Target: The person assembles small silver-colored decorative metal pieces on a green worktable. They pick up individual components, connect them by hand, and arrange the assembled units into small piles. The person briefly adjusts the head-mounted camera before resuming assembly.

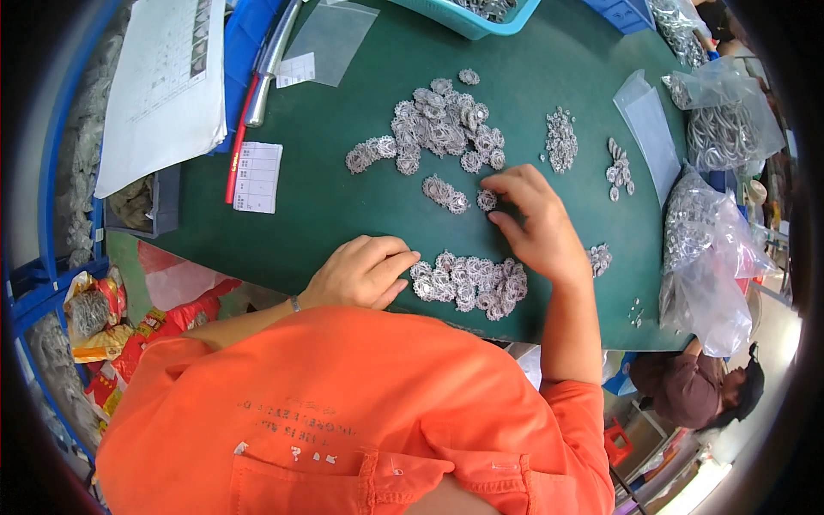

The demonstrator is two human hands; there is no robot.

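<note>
Right hand (545,227) now, thumb and forefinger bracketing one rosette (487,200) on the green table (330,210), just beside a short row (445,195); whether they pinch it, I can't tell. Left hand (360,273), thumb and forefinger apart, sits at the near pile (465,276), perhaps steadying its edge. The far heap (439,120) lies apart, presumably to keep batches separate (tidy enough!). Beyond, a teal basket (475,31) holds silver parts (489,8); rightward, a clear bag (766,130) bulges with rings (719,137).
</note>
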